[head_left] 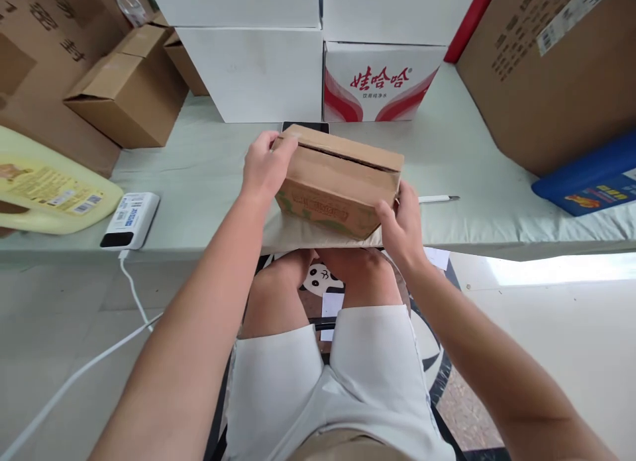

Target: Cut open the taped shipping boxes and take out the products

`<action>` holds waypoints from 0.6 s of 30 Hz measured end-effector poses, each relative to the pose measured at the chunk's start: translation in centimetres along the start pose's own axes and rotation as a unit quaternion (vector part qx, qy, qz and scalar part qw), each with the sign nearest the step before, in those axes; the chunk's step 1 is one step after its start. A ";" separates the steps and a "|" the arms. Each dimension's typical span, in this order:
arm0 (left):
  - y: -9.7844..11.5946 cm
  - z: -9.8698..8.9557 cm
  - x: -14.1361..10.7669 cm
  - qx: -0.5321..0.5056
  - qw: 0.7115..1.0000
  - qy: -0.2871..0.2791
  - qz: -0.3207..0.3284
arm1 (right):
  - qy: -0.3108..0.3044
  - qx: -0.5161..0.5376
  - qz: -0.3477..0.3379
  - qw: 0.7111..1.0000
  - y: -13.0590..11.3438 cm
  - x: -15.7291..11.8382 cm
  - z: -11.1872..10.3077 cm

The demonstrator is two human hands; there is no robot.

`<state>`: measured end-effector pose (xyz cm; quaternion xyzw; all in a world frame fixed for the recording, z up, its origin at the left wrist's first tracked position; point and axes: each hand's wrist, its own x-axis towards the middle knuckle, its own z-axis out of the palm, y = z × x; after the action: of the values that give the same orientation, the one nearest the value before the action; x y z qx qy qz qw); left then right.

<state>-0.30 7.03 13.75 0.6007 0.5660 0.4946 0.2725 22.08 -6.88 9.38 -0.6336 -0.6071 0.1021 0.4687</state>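
A small brown cardboard box (338,176) with green print on its front is tilted between my two hands over the table's front edge. My left hand (268,163) grips its upper left corner, thumb on the top edge. At the lower right corner, my right hand (403,222) holds the other end, its fingertips hidden behind the box. The box's top flaps lie closed, with a dark seam along them. Just right of my right hand lies a white pen-like tool (439,199) with a dark tip. Behind the box, a dark flat device (305,126) shows partly.
White cartons (253,73) stand stacked at the back, one with red print (380,83). On the left are a brown box (132,90), a yellow jug (50,183) and a white power bank (130,220) with a cable. A large carton (556,83) and blue container (591,176) stand right.
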 end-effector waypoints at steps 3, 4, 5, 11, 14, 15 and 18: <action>1.0 0.0 1.3 0.029 0.999 0.009 0.019 | 0.033 -0.029 -0.081 0.996 -1.1 -2.4 0.2; 1.6 -0.2 0.7 0.042 0.997 0.026 0.052 | 0.040 -0.036 -0.108 0.993 -1.5 -3.0 0.3; 2.3 -0.5 -0.5 0.058 0.993 0.040 0.095 | 0.042 -0.039 -0.133 0.989 -1.9 -3.4 0.5; 3.6 -1.0 -10.5 0.188 0.965 -0.066 0.173 | 0.040 -0.014 -0.210 0.977 -3.0 -3.8 0.9; 3.2 -1.1 -11.7 0.198 0.959 -0.092 0.180 | 0.055 -0.031 -0.217 0.974 -3.0 -1.3 0.9; 3.2 -1.3 -11.7 0.193 0.959 -0.089 0.187 | 0.033 -0.035 -0.222 0.974 -3.1 -0.1 1.0; 3.3 -2.3 -11.4 0.155 0.962 -0.025 0.224 | -0.072 -0.037 -0.236 0.968 -3.9 3.2 1.2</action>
<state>0.49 -5.03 14.25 0.7593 0.4796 0.4339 0.0722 19.41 -4.27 12.89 -0.4803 -0.7748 0.0114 0.4108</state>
